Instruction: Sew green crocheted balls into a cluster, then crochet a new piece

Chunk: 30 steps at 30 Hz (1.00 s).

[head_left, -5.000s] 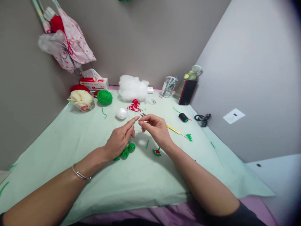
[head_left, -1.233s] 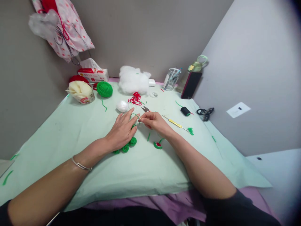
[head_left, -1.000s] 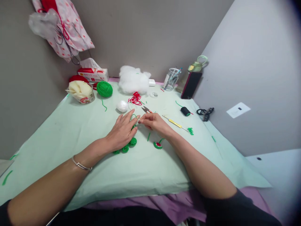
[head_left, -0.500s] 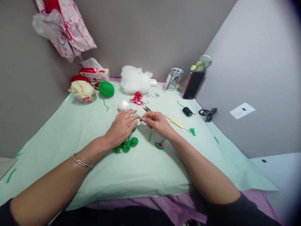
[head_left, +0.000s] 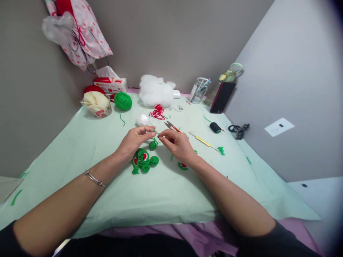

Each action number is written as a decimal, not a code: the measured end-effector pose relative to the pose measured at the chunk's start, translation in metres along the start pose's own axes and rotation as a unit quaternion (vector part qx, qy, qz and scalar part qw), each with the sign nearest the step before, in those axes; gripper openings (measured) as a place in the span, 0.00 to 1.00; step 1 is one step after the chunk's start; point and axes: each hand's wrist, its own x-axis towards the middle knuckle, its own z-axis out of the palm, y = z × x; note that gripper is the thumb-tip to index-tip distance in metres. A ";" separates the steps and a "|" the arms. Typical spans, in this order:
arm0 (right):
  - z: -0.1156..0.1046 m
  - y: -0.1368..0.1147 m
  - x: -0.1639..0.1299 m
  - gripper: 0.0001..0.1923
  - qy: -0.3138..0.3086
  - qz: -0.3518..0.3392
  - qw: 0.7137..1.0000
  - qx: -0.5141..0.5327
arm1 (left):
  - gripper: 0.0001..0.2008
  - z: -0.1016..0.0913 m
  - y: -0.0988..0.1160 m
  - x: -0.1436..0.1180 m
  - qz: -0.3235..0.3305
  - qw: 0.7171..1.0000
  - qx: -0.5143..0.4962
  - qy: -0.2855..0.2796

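Just past the heap of green woolly pieces [head_left: 145,167], two bare hands work close together, their fingertips almost meeting. The left hand [head_left: 134,140] has its thumb and fingers close, and it seems to pinch thin green yarn [head_left: 155,141]. The right hand [head_left: 178,145] has its thumb and pointing finger close together too, but I cannot tell if something thin is between them.

A small green ball [head_left: 153,145] is just past the heap, under the fingertips, and the yarn seems to come from it. I cannot tell if it hangs or sits on the cloth.

To me, the step looks like fiddly work with the loose yarn end of that ball. I think the next move calls for a light, tight pinch, with the left hand holding the yarn steady and the right fingers lined up with it. The yarn could slip, so slow fingers would be best.

Farther past the heap, to its right, are the scissors [head_left: 168,125]. A yellow hook [head_left: 203,141] lies well to the right of the heap.
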 end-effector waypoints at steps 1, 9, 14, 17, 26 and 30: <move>0.000 -0.001 0.000 0.09 0.007 -0.004 1.000 -0.012 | 0.08 0.000 0.000 0.000 -0.003 1.000 -0.006 0.001; 0.001 -0.003 -0.002 0.09 0.012 -0.021 0.996 -0.086 | 0.08 0.001 -0.002 0.001 -0.009 1.000 -0.011 -0.006; 0.003 -0.002 -0.004 0.10 0.021 -0.042 0.990 -0.136 | 0.06 0.002 0.001 -0.001 -0.015 1.000 -0.023 -0.014; 0.002 0.000 -0.003 0.09 0.029 -0.038 0.987 -0.154 | 0.06 0.002 0.002 -0.002 -0.026 0.999 -0.032 -0.012; -0.004 0.009 0.005 0.07 0.090 0.018 0.990 -0.109 | 0.09 0.003 0.003 -0.001 -0.048 0.992 -0.114 0.018; -0.002 0.006 0.003 0.08 0.084 0.006 0.993 -0.077 | 0.13 0.003 0.002 0.000 -0.036 0.995 -0.096 0.008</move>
